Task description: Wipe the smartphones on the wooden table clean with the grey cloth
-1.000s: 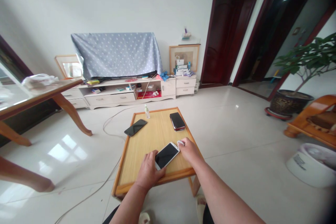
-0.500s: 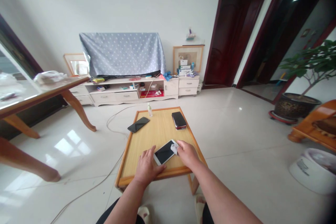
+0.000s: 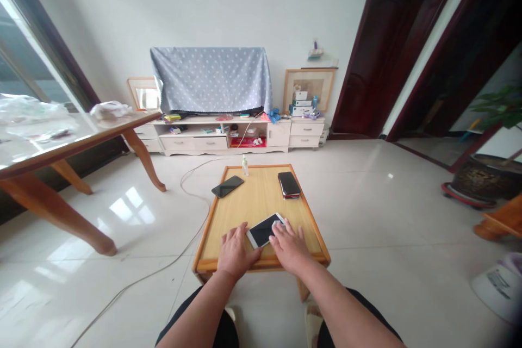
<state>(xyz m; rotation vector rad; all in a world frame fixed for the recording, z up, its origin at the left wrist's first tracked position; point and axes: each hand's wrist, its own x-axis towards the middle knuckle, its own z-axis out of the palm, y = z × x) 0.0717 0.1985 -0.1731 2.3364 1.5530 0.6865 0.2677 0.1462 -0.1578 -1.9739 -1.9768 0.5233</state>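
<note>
room: a tiled living room with a dark wooden doorway ahead on the right and a potted plant at the right edge.
far wall: a cream tv cabinet runs along the wall under a polka-dot blue cloth, with a framed picture leaning just to its right.
left side: a glass-topped dining table on curved wooden legs stands well apart from the hands.
low table: a wooden tray-table with a raised orange rim sits in front of the person, and a pale cable curves across the floor beside it.
on it, far end: a black phone, a red-edged phone and a small clear bottle, all well beyond the hands.
white phone: the white phone lies flat, screen up, near the table's near edge, its long axis slanting from lower left to upper right.
left hand: the left hand is open, fingertips against the phone's lower left end.
right hand: the right hand is open, fingers spread over the upper right end and slightly nearer the phone's middle; nothing stands between either hand and the phone.
</note>
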